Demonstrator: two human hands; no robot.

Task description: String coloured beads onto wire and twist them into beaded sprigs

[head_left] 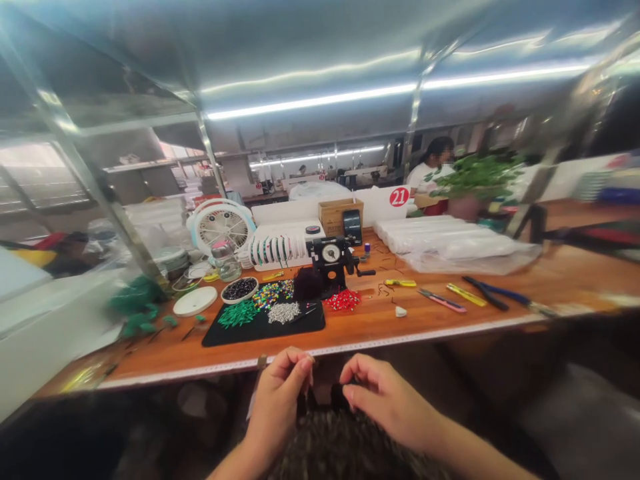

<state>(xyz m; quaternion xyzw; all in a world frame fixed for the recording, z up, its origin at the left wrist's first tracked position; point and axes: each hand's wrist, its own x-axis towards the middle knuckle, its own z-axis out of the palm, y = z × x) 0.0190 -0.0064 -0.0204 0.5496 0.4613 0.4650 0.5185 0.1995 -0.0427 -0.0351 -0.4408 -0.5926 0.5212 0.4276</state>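
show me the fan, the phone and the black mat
fan (221, 229), head view, middle of its grille
phone (353, 226), head view, its screen
black mat (280, 331), head view, bare front strip

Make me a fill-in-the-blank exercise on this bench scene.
The left hand and right hand pinch a dark fuzzy piece; the blue-handled pliers lie on the ____ hand's side.
The round red sign shows ____.
The bead piles lie on a ____ mat.
Missing: right; 21; black.
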